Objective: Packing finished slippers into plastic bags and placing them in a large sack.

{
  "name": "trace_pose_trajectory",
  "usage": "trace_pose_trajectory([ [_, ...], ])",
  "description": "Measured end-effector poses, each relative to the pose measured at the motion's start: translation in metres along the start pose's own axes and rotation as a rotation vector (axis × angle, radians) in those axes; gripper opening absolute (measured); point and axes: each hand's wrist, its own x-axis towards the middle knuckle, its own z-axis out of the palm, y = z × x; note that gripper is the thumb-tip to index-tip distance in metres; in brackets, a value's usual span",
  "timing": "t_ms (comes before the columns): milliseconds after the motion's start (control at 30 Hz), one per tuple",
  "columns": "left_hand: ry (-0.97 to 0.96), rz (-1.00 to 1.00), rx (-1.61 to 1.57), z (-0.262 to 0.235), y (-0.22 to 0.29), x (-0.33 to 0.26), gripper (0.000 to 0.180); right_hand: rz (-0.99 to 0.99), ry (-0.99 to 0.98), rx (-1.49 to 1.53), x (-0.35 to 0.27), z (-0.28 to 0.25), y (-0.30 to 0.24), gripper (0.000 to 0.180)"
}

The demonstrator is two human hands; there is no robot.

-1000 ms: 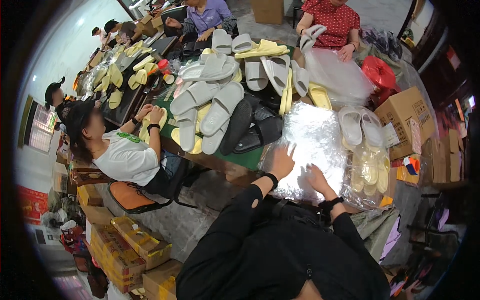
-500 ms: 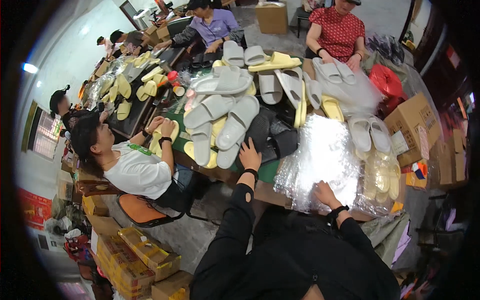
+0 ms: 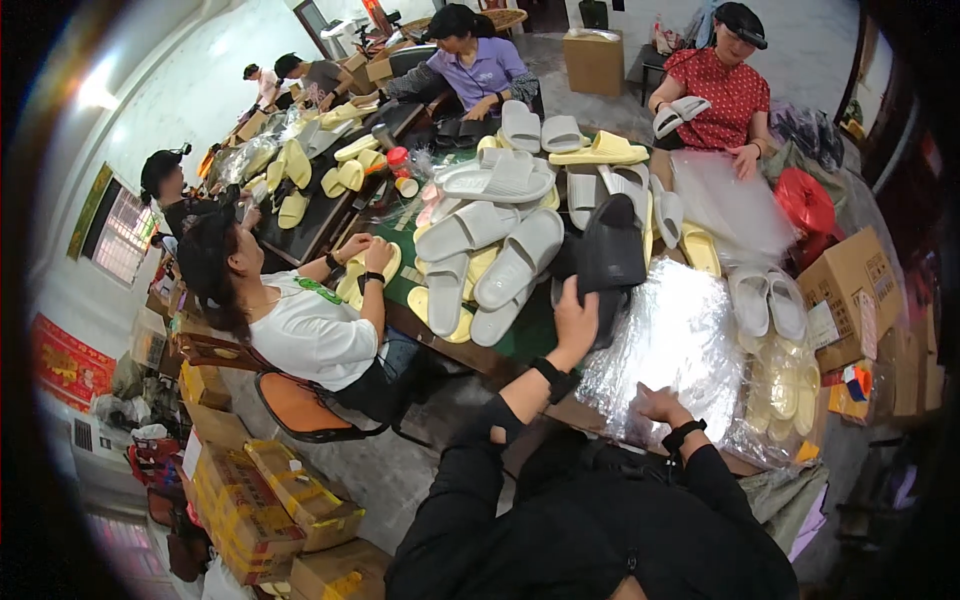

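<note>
My left hand [image 3: 573, 328] is closed round a black slipper [image 3: 612, 250], lifted and tilted above the table's near edge. More black slipper material shows below it, partly hidden by my hand; whether I grip a second one, I cannot tell. My right hand [image 3: 663, 404] rests at the near edge of a stack of shiny clear plastic bags [image 3: 678, 325], fingers apart and holding nothing. To the left of the black slipper lies a heap of grey slippers [image 3: 518, 258], mixed with yellow slippers [image 3: 598, 148].
Grey slippers [image 3: 768, 303] and bagged yellow slippers [image 3: 782, 395] lie right of the stack, beside a cardboard box [image 3: 848, 290]. A co-worker in white [image 3: 310, 330] sits at left handling yellow slippers. Across the table, a co-worker in red [image 3: 715, 95] holds a grey slipper.
My left hand has closed on the black slipper and raised it off the table, moving right. My right hand stays by the bags. The co-worker in red has lifted a grey slipper.
</note>
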Motion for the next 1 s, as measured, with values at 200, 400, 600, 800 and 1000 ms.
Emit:
trace_pose_trajectory([
  [200,-0.169,0.045,-0.244,0.029,0.062,-0.038,0.028,0.07,0.029,0.06,-0.003,0.014,0.001,0.075],
  [400,-0.287,-0.216,-0.518,0.073,0.075,-0.079,0.026,-0.248,0.378,0.187,-0.01,0.033,0.011,0.052],
  [600,-0.519,-1.062,-0.698,0.136,-0.028,-0.118,0.059,-0.241,0.473,-0.025,-0.011,0.042,0.018,0.043],
  [800,-0.66,-1.082,-0.18,0.15,-0.074,-0.126,0.06,-0.106,0.29,0.083,-0.026,0.05,0.02,0.048],
  [1000,-0.629,-0.787,-0.14,0.165,-0.111,-0.128,0.063,-0.402,-0.063,0.376,-0.027,0.051,0.038,0.043],
])
